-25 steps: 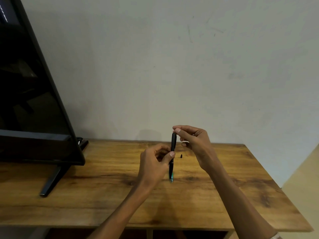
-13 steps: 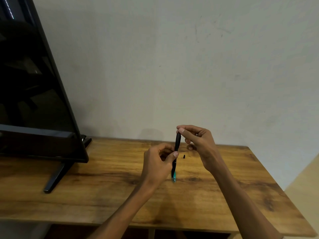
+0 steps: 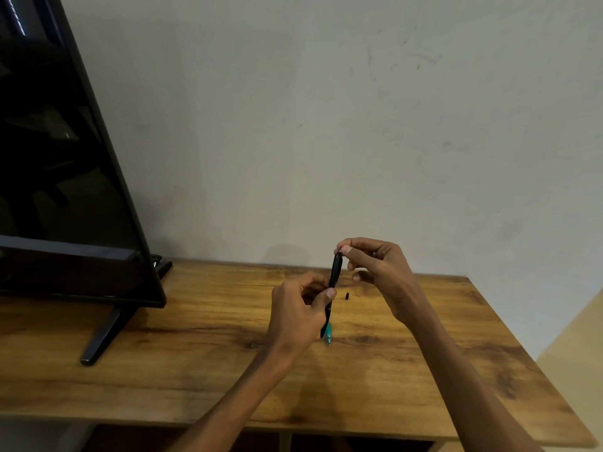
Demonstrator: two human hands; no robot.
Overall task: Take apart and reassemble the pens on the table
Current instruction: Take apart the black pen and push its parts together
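Observation:
A black pen (image 3: 335,275) stands nearly upright above the wooden table (image 3: 195,360). My left hand (image 3: 298,313) grips its lower half between thumb and fingers. My right hand (image 3: 375,269) pinches the pen's top end with thumb and forefinger. A teal pen tip (image 3: 328,334) shows just below my left hand, on or close to the table; the rest of that pen is hidden. A small black pen part (image 3: 347,296) lies on the table between my hands.
A large black television (image 3: 65,190) on a slanted foot (image 3: 104,334) fills the table's left side. A plain wall (image 3: 326,125) rises right behind the table. The table's right edge (image 3: 528,360) drops off near my right forearm.
My hands and the black pen keep the same grip and pose. The camera view has drifted slightly, so everything sits a little further right in the picture.

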